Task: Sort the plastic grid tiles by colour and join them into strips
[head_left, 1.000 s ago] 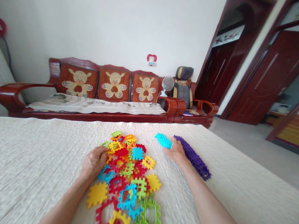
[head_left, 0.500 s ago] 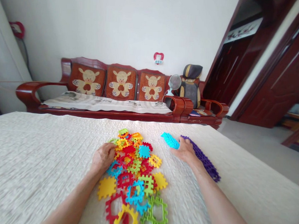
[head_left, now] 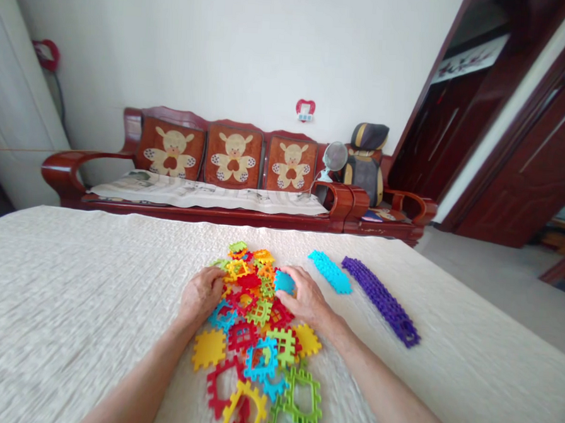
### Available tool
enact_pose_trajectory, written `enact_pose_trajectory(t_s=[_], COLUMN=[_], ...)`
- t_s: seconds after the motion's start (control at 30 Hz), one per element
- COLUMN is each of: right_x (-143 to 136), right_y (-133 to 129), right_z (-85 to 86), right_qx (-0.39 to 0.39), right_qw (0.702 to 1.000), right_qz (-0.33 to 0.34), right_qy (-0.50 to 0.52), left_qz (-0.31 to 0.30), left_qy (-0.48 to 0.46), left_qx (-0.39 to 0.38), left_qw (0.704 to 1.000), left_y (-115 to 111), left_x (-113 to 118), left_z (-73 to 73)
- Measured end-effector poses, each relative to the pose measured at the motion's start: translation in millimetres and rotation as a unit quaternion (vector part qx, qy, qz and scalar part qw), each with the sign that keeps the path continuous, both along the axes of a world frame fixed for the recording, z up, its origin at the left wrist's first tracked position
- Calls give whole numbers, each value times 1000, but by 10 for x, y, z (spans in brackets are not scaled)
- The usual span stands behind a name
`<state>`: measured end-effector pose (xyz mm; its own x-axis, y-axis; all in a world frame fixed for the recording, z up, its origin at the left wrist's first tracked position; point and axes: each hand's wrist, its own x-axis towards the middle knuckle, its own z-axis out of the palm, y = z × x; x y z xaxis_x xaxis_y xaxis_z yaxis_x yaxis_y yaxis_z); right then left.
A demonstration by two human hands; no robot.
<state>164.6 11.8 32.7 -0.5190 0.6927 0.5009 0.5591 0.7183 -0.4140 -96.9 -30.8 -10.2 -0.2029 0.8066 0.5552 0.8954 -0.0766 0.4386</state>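
Note:
A long pile of flat notched plastic pieces in red, yellow, green, orange and blue lies on the cloth-covered table [head_left: 108,278]. My right hand [head_left: 307,298] is at the pile's right side, thumb and fingers closed on a solid blue square piece [head_left: 284,282]. At the upper left edge of the pile rests my left hand [head_left: 203,292], its fingers curled; whether they hold anything is hidden. A solid yellow square [head_left: 209,350] lies below it. Right of my right hand are a row of light blue pieces [head_left: 330,272] and a longer purple row [head_left: 381,300].
Beyond the table stands a wooden sofa [head_left: 187,215] with three bear cushions. A small fan [head_left: 335,157] and a chair with a grey and black backrest [head_left: 364,178] are at its right end. Dark red doors stand at the right.
My right hand has moved left from the light blue row to the pile and taken hold of the blue square, which now looks tilted. My left hand stays at the pile.

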Motion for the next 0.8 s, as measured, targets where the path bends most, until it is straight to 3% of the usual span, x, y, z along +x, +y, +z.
enact_pose_trajectory(t_s=[0.2, 0.37, 0.6, 0.67, 0.8], right_x=[562, 960, 896, 835, 758], right_y=[50, 104, -38, -105, -189], right_z=[-106, -216, -186, -154, -122], right_qx=[40, 38, 43, 59, 64], right_qw=[990, 978, 990, 984, 949], right_qz=[-135, -205, -119, -150, -284], right_qy=[6, 3, -59, -69, -124], left_qz=[-2, 7, 2, 2, 3], left_qy=[-1, -1, 4, 7, 9], left_qx=[-2, -9, -3, -1, -1], left_qw=[1000, 1000, 1000, 1000, 1000], left_y=[1, -10, 3, 1, 1], left_x=[-4, 9, -13, -15, -16], left_z=[6, 34, 17, 18, 19])
